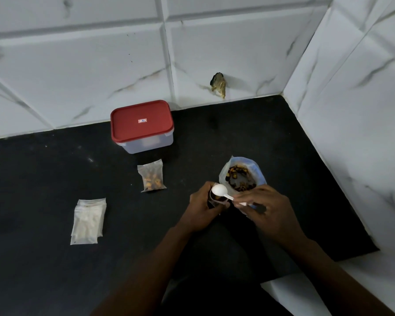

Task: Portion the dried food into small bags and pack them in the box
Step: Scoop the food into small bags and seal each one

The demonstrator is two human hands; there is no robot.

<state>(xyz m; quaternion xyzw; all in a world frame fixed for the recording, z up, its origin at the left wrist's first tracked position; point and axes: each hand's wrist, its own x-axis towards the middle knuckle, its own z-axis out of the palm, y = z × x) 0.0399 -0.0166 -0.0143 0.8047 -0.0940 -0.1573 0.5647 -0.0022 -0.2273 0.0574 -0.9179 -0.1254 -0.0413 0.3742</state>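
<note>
My left hand (201, 206) grips a small clear bag (216, 199), held upright with its mouth open. My right hand (263, 210) pinches the handle of a white plastic spoon (219, 190), whose bowl is turned over the small bag's mouth. Just behind them stands the large open bag of dried food (241, 176), dark and orange pieces showing inside. One filled small bag (151, 176) lies flat further left. The box (143, 126), translucent with a red lid on, stands by the back wall.
A stack of empty small bags (88, 221) lies at the left on the black counter (55, 174). White marble-look tiled walls (351, 110) close the back and right sides. A dark scrap (219, 84) clings to the back wall.
</note>
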